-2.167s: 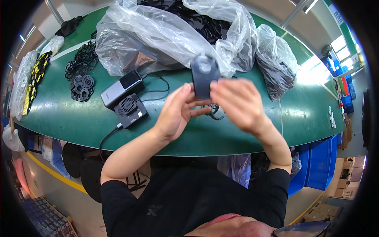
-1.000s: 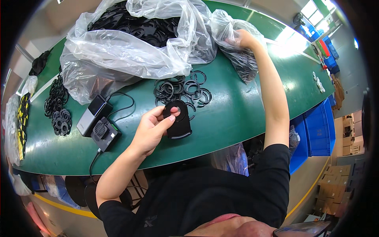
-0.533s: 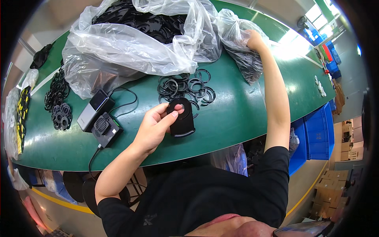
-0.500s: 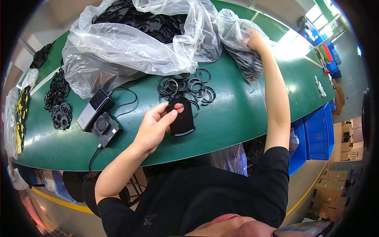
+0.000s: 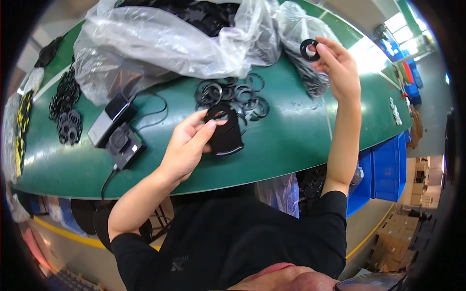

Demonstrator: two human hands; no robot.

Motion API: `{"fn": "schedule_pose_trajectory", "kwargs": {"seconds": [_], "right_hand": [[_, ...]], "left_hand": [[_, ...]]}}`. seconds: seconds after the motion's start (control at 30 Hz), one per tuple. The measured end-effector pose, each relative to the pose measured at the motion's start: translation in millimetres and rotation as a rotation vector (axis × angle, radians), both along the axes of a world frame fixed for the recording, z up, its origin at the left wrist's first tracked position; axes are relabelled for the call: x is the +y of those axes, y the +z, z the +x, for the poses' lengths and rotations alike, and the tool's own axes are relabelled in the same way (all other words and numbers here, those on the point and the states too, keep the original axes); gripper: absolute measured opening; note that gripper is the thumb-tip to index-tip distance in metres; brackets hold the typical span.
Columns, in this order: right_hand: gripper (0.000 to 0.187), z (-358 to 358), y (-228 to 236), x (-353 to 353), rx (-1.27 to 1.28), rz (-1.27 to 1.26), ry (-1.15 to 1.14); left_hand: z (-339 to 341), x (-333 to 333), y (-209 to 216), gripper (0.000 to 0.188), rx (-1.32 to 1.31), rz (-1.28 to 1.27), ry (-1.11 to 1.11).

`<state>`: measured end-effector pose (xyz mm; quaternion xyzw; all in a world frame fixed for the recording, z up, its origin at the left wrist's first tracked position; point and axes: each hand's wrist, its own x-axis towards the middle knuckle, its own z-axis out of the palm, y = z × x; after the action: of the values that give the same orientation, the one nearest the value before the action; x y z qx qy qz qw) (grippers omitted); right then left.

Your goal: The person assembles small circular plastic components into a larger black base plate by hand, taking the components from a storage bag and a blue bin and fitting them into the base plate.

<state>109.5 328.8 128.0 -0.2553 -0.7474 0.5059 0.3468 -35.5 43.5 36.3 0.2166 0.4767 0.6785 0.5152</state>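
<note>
Over the near middle of the table, my left hand (image 5: 187, 143) grips a flat black plastic plate (image 5: 226, 136) with a round hole near its upper end. Its thumb lies on the plate's face, the fingers behind. A small black ring (image 5: 309, 50) is pinched between the fingers of my right hand (image 5: 338, 68), held up in front of the smaller clear bag (image 5: 310, 80) of dark parts. Just beyond the plate lies a loose heap of black open rings (image 5: 247, 99) on the green table.
A large clear plastic bag (image 5: 155, 51) full of black parts covers the far side. Two boxy devices with cables, a silver-black one (image 5: 108, 123) and a black one (image 5: 124, 145), stand left. Black washers (image 5: 69, 127) lie farther left. Blue bins (image 5: 386, 167) stand beyond the right edge.
My right hand has come out of the smaller bag with a black ring and moved nearer. The left hand still holds the plate, and the whole view has shifted slightly.
</note>
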Motion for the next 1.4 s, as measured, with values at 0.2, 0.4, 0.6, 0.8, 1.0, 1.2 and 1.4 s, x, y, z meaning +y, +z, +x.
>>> {"fn": "schedule_pose_trajectory", "kwargs": {"seconds": [0.2, 0.4, 0.6, 0.8, 1.0, 1.2, 1.4], "right_hand": [[0.017, -13, -12, -111, -0.221, -0.257, 0.393], [0.013, -30, -48, -134, -0.101, 0.162, 0.365], [0.019, -32, -61, -145, -0.022, 0.535, 0.236], [0.02, -30, -66, -129, -0.047, -0.067, 0.365], [0.021, -22, -56, -115, -0.223, -0.283, 0.469], [0.019, -17, -56, -53, -0.018, 0.07, 0.116], [0.024, -7, -69, -50, -0.595, 0.501, 0.315]], "left_hand": [[3, 4, 2, 0.031, -0.094, 0.041, -0.088], [-2, 0, 9, 0.031, -0.068, 0.114, -0.176], [2, -1, 7, 0.028, -0.043, 0.134, -0.124], [4, 0, 7, 0.031, 0.006, 0.121, -0.039], [4, 0, 6, 0.028, 0.047, 0.099, -0.099], [-2, 0, 2, 0.023, -0.084, 0.029, 0.06], [-5, 3, -1, 0.025, -0.098, -0.007, 0.05]]}}
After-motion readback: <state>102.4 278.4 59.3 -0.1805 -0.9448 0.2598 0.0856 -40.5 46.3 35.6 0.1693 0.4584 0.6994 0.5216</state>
